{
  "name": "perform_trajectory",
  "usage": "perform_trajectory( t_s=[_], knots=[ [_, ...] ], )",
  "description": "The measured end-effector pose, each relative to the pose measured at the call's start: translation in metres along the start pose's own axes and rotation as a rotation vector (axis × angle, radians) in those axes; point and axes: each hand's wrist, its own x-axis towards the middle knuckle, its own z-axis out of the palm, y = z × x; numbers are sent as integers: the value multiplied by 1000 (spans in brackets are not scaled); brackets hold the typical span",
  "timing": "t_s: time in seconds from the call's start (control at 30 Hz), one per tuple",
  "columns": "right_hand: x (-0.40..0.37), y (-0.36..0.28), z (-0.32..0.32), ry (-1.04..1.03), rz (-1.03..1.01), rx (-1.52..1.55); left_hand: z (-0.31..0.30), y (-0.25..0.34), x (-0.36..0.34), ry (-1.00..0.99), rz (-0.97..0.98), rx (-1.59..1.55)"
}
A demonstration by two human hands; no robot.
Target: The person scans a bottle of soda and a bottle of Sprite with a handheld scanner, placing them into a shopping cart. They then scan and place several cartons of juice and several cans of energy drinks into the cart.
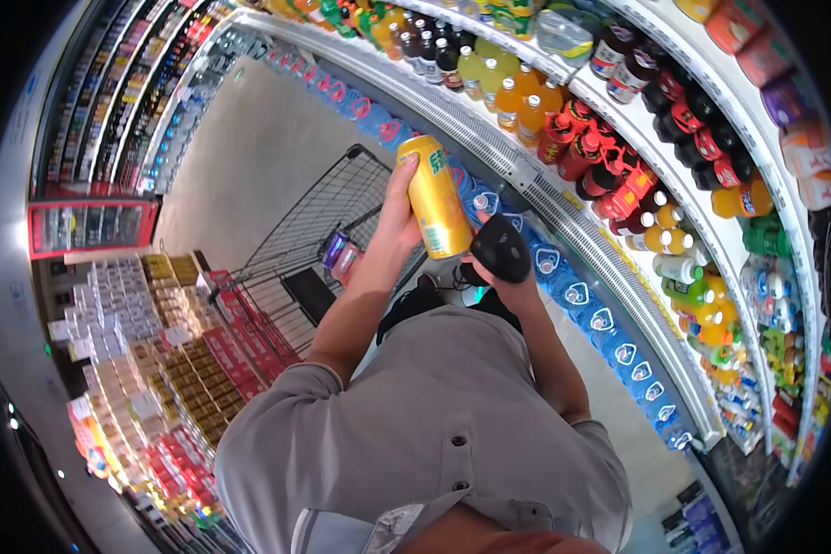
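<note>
A tall yellow can (437,198) with green lettering is in my left hand (400,205), its fingers wrapped round the can's left side. Close to the can's lower right, my right hand (515,292) holds a black handheld scanner (501,249), whose rounded head faces up. Can and scanner are side by side in front of my chest; whether they touch is hard to tell. Beyond my left forearm stands a wire shopping cart (291,208) with a small purple-labelled pack (341,252) in it.
A curved refrigerated shelf (563,198) of bottled drinks runs along the right. Large blue-wrapped water bottles (575,294) line its foot. Stacked cartons and cans (120,309) stand at the left, near a red-framed cooler (92,227). Pale floor (240,148) lies beyond the cart.
</note>
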Motion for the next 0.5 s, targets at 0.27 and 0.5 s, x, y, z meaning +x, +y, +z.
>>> perform_trajectory(
  t_s=[0.27, 0.5],
  knots=[
    [3, 45, 86, -54, 108, -134, -112, 35, -47, -170, -100, -349],
    [-1, 99, 143, -435, 84, -445, -239, 55, -110, -49, -179, -442]
  ],
)
